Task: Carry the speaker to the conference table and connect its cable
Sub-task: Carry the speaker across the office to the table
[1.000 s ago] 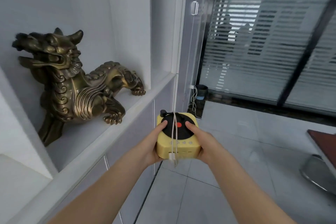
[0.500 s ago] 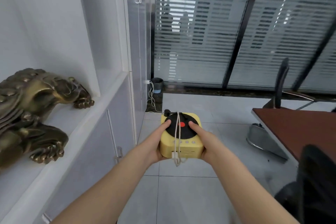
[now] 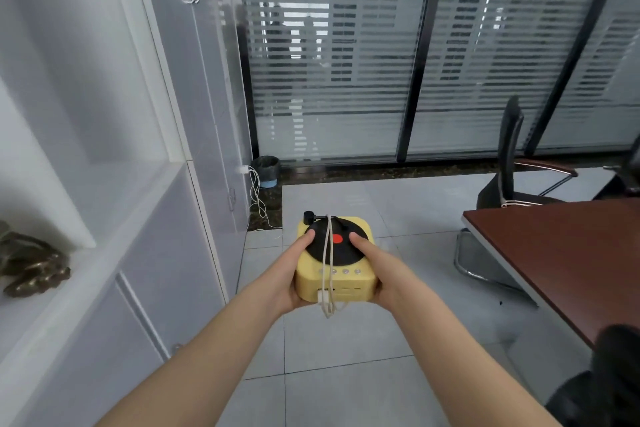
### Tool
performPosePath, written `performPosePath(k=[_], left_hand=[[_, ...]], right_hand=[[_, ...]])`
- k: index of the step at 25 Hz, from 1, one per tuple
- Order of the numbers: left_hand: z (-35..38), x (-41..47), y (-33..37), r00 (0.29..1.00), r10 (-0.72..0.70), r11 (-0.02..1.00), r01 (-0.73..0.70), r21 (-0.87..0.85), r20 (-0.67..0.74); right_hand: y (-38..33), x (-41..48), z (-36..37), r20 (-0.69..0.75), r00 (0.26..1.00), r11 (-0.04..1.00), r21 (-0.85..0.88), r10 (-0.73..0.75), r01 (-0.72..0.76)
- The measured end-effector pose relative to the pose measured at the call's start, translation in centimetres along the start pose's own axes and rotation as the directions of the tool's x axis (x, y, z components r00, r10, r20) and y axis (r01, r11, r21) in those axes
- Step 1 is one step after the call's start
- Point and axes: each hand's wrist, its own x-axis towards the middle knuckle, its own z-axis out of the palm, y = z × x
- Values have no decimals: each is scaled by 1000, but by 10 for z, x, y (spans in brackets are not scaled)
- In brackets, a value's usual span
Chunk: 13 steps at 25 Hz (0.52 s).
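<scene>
Speaker is sitting level in mid-air over the tiled floor, in front of the person at centre frame. Its black disc top is facing up. The near face, with the button row just above it, is pointing back at the person, and the tonearm knob is sitting at the far-left corner. The body is looking roughly square, so I can't call a long axis.

The white cable is running over the top from far edge to near edge. Its plug is lying against the near face and a short loop is hanging below.

The speaker is sitting between both hands:
- Left hand is gripping the left side, with the thumb pressing on the disc's left rim.
- Right hand is gripping the right side, with the thumb lying on the disc beside the red dot.
- The fingers of both hands are going underneath, out of sight.

Conference table is standing to the right, apart from the speaker, with a black chair behind it. A white cabinet is running along the left.
</scene>
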Motion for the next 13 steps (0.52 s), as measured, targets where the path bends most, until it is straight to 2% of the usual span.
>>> performPosePath(k=[13], left_hand=[[34,156,86,998,-30,998,27,48,49]], right_hand=[[-90,145,-7,-68,998,999,31,14,-12]])
